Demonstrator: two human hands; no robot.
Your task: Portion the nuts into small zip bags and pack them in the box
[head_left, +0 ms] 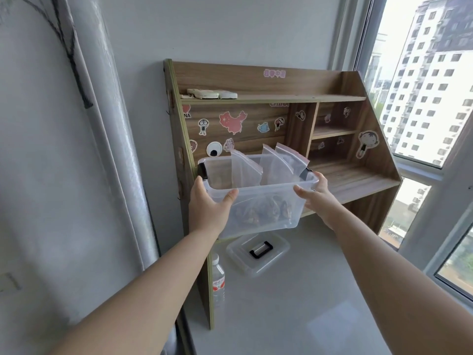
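Observation:
A clear plastic box (266, 196) with black latches is held in the air in front of the wooden shelf unit (355, 175). My left hand (208, 206) grips its left end, thumb on the front wall. My right hand (318, 196) grips its right end. Several small zip bags (277, 167) with red seal strips stand upright inside and stick out above the rim. Brown nuts (263, 213) show through the box's lower wall. The box lid (257, 253), clear with a black handle, lies flat on the white table below.
A water bottle (218, 280) stands on the white table (294, 311) beside the shelf's left panel. Two remote controls (208, 94) lie on the top shelf. A curtain (76, 149) hangs at the left, and a window (422, 85) is at the right.

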